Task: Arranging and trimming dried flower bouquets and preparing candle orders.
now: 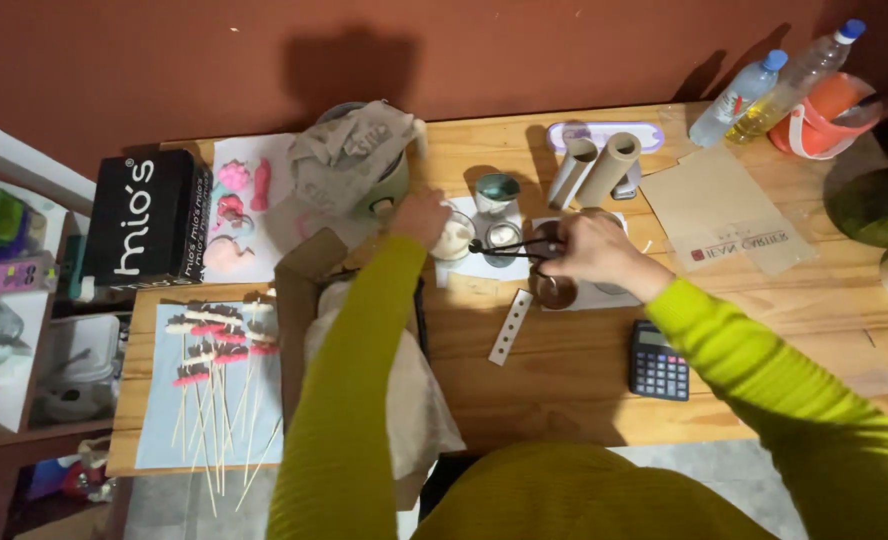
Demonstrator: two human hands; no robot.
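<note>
The left hand [421, 215], in a yellow-green sleeve, rested against a small clear glass cup of white stuff [454, 239] at the middle of the pale wooden surface [564, 370]; its fingers curled around the cup's near side, though how firmly they gripped could not be told. The right hand [586, 248] was closed around the handles of thin black tongs [512, 246], whose tips reached left to a small empty glass jar [504, 236] — whether they touched it was too fine to see. Just under this hand sat a brown glass jar [556, 291]. The cup and the clear jar stood on a white sheet of paper [472, 266], with a teal-lidded glass jar [496, 190] just behind them.

Behind the right hand lay two cardboard tubes [596, 168] leaning over a lilac tray [604, 131]. A white perforated strip [510, 326] lay near the sleeves, and a dark pocket calculator [658, 362] sat beside the right forearm. At the left, wooden skewers with pink, white and brown pieces [214, 345] lay on a pale blue sheet — behind them pink moulded shapes [234, 205] on white paper and a black box [150, 218]. Two clear plastic bottles with blue caps [764, 90] stood at the far right corner next to an orange bucket [819, 125].
</note>
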